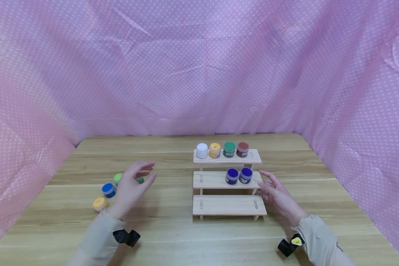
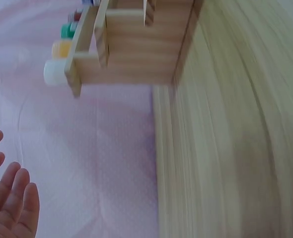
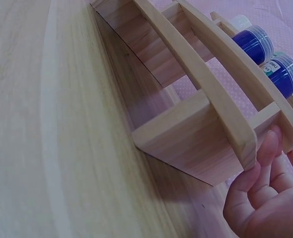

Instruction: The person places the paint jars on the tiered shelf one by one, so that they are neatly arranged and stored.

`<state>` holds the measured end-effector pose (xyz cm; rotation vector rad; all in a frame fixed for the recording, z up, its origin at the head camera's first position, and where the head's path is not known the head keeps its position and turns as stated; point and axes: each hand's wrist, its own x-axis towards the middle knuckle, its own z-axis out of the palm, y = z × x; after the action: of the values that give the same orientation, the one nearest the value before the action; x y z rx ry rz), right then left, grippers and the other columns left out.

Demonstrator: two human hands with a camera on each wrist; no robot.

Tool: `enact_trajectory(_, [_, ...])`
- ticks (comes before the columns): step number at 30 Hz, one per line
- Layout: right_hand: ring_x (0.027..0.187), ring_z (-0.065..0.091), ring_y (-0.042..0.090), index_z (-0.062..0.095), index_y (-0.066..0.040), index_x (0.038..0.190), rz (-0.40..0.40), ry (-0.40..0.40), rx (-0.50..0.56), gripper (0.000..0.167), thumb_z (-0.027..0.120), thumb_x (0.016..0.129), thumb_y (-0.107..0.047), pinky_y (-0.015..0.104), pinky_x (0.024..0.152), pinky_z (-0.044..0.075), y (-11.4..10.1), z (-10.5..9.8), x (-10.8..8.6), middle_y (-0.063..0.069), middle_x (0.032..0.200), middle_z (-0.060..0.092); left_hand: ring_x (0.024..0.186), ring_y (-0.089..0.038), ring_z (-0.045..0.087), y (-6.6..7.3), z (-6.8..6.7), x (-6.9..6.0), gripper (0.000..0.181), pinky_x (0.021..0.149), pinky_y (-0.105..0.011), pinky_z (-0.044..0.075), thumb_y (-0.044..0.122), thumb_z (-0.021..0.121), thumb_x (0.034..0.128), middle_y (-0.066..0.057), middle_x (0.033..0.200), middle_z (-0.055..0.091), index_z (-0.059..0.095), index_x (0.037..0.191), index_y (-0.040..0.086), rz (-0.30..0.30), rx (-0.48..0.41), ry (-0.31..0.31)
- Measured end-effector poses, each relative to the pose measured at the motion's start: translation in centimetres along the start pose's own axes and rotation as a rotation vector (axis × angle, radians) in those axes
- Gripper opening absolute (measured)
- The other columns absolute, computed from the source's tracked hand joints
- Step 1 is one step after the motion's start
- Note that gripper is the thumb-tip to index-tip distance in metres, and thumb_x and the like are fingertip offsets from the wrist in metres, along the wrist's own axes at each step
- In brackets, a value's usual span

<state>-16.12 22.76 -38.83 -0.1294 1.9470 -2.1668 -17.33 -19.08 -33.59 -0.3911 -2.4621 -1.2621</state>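
A three-step wooden rack (image 1: 229, 205) stands on the table. My right hand (image 1: 280, 199) is at its right end, fingers curled against the end of the middle shelf (image 3: 246, 74). Two dark blue paint jars (image 1: 232, 176) stand side by side on that shelf, close to this hand. My left hand (image 1: 133, 188) hovers with thumb and fingers apart and nothing between them. Around and below it are a light green jar (image 1: 118, 178), a blue jar (image 1: 109, 190), a yellow jar (image 1: 101, 204) and a dark green jar (image 1: 140, 180), the green ones partly hidden by the hand.
On the top shelf, a white jar (image 1: 202, 151), a yellow-orange jar (image 1: 215, 150), a green jar (image 1: 229, 149) and a brown-red jar (image 1: 242, 149) stand in a row. A pink dotted cloth (image 1: 199, 74) hangs behind and beside the wooden table (image 1: 173, 236).
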Motion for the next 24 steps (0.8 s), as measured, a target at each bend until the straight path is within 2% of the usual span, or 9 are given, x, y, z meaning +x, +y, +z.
enact_trajectory(3, [0.075,0.059,0.004,0.044,-0.034,0.121,0.001,0.004,-0.002,0.034,0.05,0.097,-0.01,0.013,0.062,0.047,0.1,0.0,0.0,-0.011,0.088,0.065,0.095,-0.02,0.063,-0.7,-1.1,-0.4,0.03,0.083,-0.022,0.054,0.007,0.067,0.0869,-0.012,0.112,0.065,0.063,0.117,0.005,-0.015,0.026,0.019])
enact_trajectory(6, [0.076,0.059,0.004,0.043,-0.032,0.124,0.006,0.009,-0.007,0.035,0.05,0.097,-0.011,0.013,0.062,0.047,0.1,-0.1,0.0,-0.011,0.09,0.066,0.093,-0.004,0.06,-1.4,-2.0,-0.9,0.031,0.08,-0.011,0.05,0.004,0.068,0.0858,-0.008,0.111,0.064,0.063,0.116,0.005,-0.021,0.02,0.048])
enact_trajectory(8, [0.076,0.059,0.004,0.043,-0.03,0.126,0.008,0.013,-0.009,0.036,0.05,0.097,-0.011,0.013,0.063,0.047,0.2,-0.1,0.0,-0.011,0.091,0.066,0.092,0.006,0.057,-1.8,-2.4,-1.2,0.031,0.08,-0.009,0.05,0.003,0.068,0.0851,-0.002,0.109,0.063,0.063,0.116,0.004,-0.024,0.011,0.069])
enact_trajectory(10, [0.077,0.06,0.004,0.043,-0.03,0.126,0.012,0.018,-0.009,0.035,0.05,0.097,-0.011,0.013,0.064,0.049,0.2,-0.1,0.0,-0.011,0.091,0.066,0.092,0.01,0.054,-2.2,-2.8,-1.4,0.031,0.08,-0.008,0.05,0.002,0.068,0.0849,0.007,0.106,0.061,0.063,0.116,0.004,-0.027,-0.01,0.087])
enact_trajectory(13, [0.077,0.059,0.005,0.043,-0.031,0.125,0.016,0.025,-0.013,0.035,0.05,0.097,-0.011,0.014,0.066,0.049,0.2,-0.1,0.0,-0.011,0.091,0.066,0.09,0.008,0.056,-2.6,-3.4,-1.7,0.031,0.079,-0.007,0.049,0.0,0.068,0.0844,0.018,0.101,0.057,0.063,0.115,0.003,-0.028,-0.027,0.107])
enact_trajectory(17, [0.076,0.058,0.004,0.043,-0.032,0.124,0.023,0.03,-0.016,0.034,0.05,0.097,-0.012,0.014,0.066,0.049,0.2,-0.1,0.0,-0.011,0.089,0.064,0.09,0.009,0.057,-3.0,-4.2,-2.1,0.032,0.078,-0.005,0.048,0.002,0.068,0.0851,0.026,0.101,0.054,0.062,0.117,0.002,-0.056,-0.016,0.11])
enact_trajectory(21, [0.077,0.058,0.004,0.042,-0.03,0.126,0.024,0.028,-0.007,0.036,0.05,0.097,-0.01,0.015,0.069,0.05,0.2,0.0,0.0,-0.011,0.09,0.064,0.09,0.014,0.054,-3.8,-5.2,-2.7,0.036,0.077,-0.003,0.046,0.008,0.067,0.0873,0.028,0.103,0.052,0.059,0.121,0.001,-0.116,0.022,0.096])
enact_trajectory(22, [0.078,0.059,0.004,0.042,-0.03,0.126,0.025,0.028,-0.006,0.036,0.05,0.097,-0.01,0.015,0.071,0.051,0.2,0.0,0.0,-0.011,0.09,0.064,0.09,0.014,0.054,-4.0,-5.4,-2.8,0.036,0.077,-0.003,0.046,0.008,0.067,0.0877,0.026,0.104,0.052,0.058,0.122,0.0,-0.134,0.024,0.096])
enact_trajectory(24, [0.077,0.058,0.004,0.041,-0.029,0.127,0.025,0.03,-0.01,0.037,0.049,0.097,-0.01,0.014,0.069,0.05,0.1,0.0,0.0,-0.011,0.09,0.065,0.09,0.014,0.053,-4.5,-5.9,-3.1,0.038,0.076,-0.002,0.046,0.012,0.066,0.089,0.014,0.107,0.057,0.057,0.123,-0.001,-0.172,0.043,0.088])
